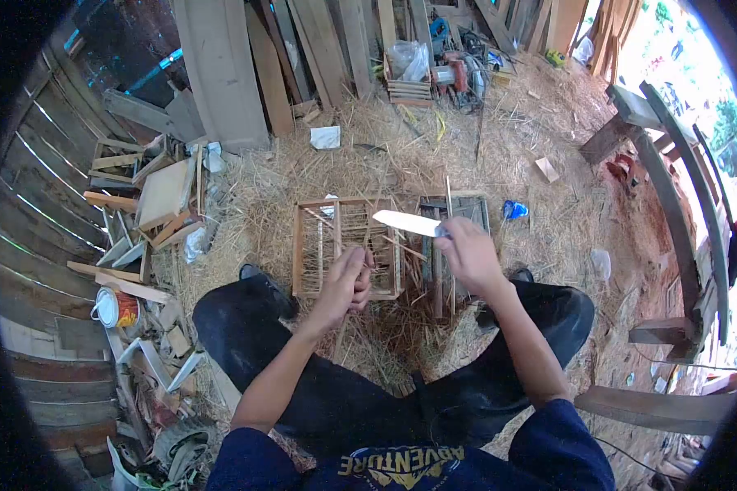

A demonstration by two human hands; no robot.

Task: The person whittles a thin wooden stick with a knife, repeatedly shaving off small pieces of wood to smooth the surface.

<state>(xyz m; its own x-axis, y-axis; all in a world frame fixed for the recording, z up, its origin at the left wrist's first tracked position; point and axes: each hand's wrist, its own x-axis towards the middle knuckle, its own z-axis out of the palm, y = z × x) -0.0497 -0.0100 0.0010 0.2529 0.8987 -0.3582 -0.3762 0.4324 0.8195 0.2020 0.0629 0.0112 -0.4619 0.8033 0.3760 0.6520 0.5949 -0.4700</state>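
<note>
Your left hand is closed in a fist around a thin stick. It grips the stick near the upper end, and the rest runs down from the fist toward your lap. Your right hand is clamped on the handle of a knife. The pale blade points away from the right hand toward the left and ends just beyond and above the left hand. The two hands are apart, and the blade spans part of the gap between them (you cannot tell whether blade and stick touch).

Directly beyond the left hand, a slatted wooden cage lies on the straw-covered floor. The left hand overlaps the near edge of the cage in the head view. A second, darker cage lies just beyond the right hand, beside the first.

A small blue object lies on the straw beyond the right hand and to its right. A paint can stands well to the left of the left hand. A pile of wood offcuts lies beyond the can. Far beyond both hands, planks lean upright, and power tools lie near their base on the right-hand side.

Your knees (in dark trousers) sit to either side, below the hands.
</note>
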